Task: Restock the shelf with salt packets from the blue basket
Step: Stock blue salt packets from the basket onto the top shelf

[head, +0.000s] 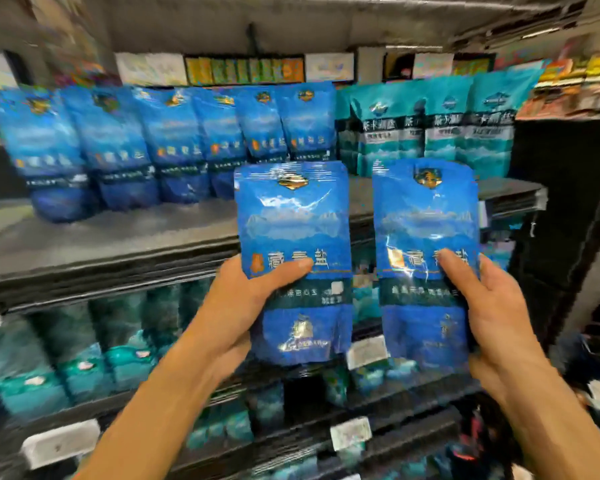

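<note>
Two bare hands each hold up one blue salt packet, upright and side by side with a gap between them, in front of a dark store shelf [118,237]. The left hand [243,306] grips the left packet [293,237] by its lower left edge, thumb across the front, and the right hand [496,313] grips the right packet [425,230] by its lower right edge in the same way. Behind them, a row of matching blue packets [153,143] stands at the back of the shelf, with teal packets [440,126] just to their right, and blurred teal packs fill the shelves below.
</note>
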Motion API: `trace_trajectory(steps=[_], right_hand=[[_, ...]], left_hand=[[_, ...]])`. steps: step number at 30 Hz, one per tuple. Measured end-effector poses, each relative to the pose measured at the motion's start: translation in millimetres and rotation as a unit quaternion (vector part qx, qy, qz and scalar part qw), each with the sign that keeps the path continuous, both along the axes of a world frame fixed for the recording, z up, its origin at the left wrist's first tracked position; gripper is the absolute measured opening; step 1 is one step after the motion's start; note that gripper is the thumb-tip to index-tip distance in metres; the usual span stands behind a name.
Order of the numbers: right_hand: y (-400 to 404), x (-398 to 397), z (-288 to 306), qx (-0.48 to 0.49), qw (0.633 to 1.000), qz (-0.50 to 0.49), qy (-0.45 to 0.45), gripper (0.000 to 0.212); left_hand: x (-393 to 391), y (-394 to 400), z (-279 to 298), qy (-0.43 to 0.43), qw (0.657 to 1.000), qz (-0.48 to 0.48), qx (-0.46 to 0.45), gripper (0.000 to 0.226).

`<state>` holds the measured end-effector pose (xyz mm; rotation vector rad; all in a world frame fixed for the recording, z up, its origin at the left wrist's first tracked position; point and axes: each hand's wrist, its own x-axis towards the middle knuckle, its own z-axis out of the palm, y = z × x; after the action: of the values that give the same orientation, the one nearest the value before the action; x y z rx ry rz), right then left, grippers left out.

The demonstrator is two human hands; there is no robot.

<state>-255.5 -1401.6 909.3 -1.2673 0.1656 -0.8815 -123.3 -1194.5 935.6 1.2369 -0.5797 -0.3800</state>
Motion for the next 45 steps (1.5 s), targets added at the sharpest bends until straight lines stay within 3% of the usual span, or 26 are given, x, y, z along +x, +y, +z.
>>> trace_trajectory(steps=[7, 10, 19, 25, 27, 31, 33, 35, 37, 41, 43, 45], right_hand=[[6.6, 98.4, 82.7, -0.056, 0.989, 0.131, -0.043, 0.016], [26.0, 144.5, 109.5, -0.062, 0.976, 0.205, -0.041, 0.021], [102.0, 289.1, 141.7, -0.038, 0.951, 0.307, 0.006, 0.014], [144.2, 356.4, 142.7, -0.016, 0.948, 0.312, 0.063, 0.067], [159.3, 374.4, 143.2, -0.010, 0.940, 0.331, 0.078, 0.074], [187.4, 399.7, 140.4, -0.034, 0.933, 0.350, 0.080, 0.027], [193.8, 409.4, 134.5, -0.032, 0.930, 0.356, 0.085, 0.021], [193.1, 411.9, 127.4, -0.093, 0.926, 0.349, 0.104, 0.032], [186.6, 407.3, 123.7, -0.218, 0.915, 0.316, 0.124, 0.029], [173.6, 401.4, 128.2, -0.433, 0.862, 0.206, 0.165, 0.040], [172.6, 401.3, 128.5, -0.455, 0.854, 0.192, 0.163, 0.043], [171.7, 400.4, 129.2, -0.440, 0.859, 0.205, 0.164, 0.042]], left_hand=[[46.1, 24.2, 84.3, -0.024, 0.992, 0.126, 0.000, 0.036], [73.7, 47.7, 112.6, -0.028, 0.983, 0.183, 0.009, 0.054], [187.0, 132.8, 132.7, -0.053, 0.965, 0.254, 0.030, 0.045], [258.7, 187.4, 124.7, -0.054, 0.965, 0.253, 0.041, 0.045], [275.0, 204.0, 120.5, -0.054, 0.965, 0.252, 0.054, 0.045], [291.6, 225.0, 118.3, -0.043, 0.967, 0.241, 0.066, 0.043], [294.7, 230.3, 115.8, -0.052, 0.967, 0.236, 0.077, 0.041], [294.0, 233.2, 110.2, -0.068, 0.963, 0.242, 0.102, 0.040], [290.1, 236.9, 105.5, -0.103, 0.945, 0.271, 0.151, 0.039], [277.8, 251.4, 106.3, -0.184, 0.856, 0.344, 0.340, 0.027], [274.1, 257.3, 103.0, -0.170, 0.829, 0.353, 0.399, 0.028], [270.7, 259.7, 100.0, -0.149, 0.834, 0.343, 0.405, 0.032]])
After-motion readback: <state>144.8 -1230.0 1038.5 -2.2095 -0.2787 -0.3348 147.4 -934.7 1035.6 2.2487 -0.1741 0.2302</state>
